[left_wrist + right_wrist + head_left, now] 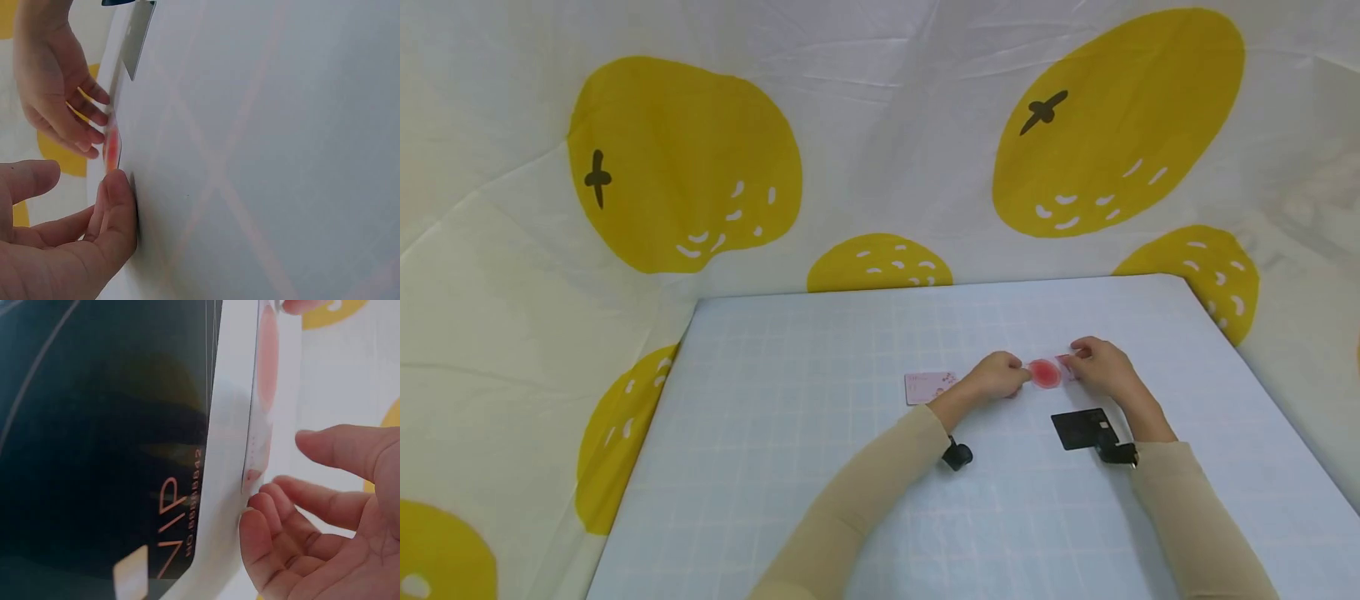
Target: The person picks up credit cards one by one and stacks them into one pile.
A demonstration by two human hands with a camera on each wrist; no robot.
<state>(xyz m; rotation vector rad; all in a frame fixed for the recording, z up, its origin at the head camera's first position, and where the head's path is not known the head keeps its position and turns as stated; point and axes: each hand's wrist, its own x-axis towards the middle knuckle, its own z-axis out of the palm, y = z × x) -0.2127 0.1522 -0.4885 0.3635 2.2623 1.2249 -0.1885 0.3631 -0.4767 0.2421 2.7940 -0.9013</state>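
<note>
A light card with a big red circle point(1045, 374) lies flat on the table between my two hands. My left hand point(1002, 375) touches its left end with its fingertips; in the left wrist view the thumb point(39, 180) stands apart from the bent fingers. At the card's other end is my right hand point(1103, 367). The right wrist view shows its fingertips point(255, 528) at the end of the card and the thumb held away. A black card point(112, 437) lettered "VIP" lies nearer to me, below the right hand.
Left of my left hand lies a pink flowered card point(925, 387), partly hidden by that hand. A pale checked cloth covers the table point(775, 467). Behind it hangs a white sheet with big yellow fruit shapes point(685, 167). A black wrist camera point(1116, 452) overlaps the black card's corner.
</note>
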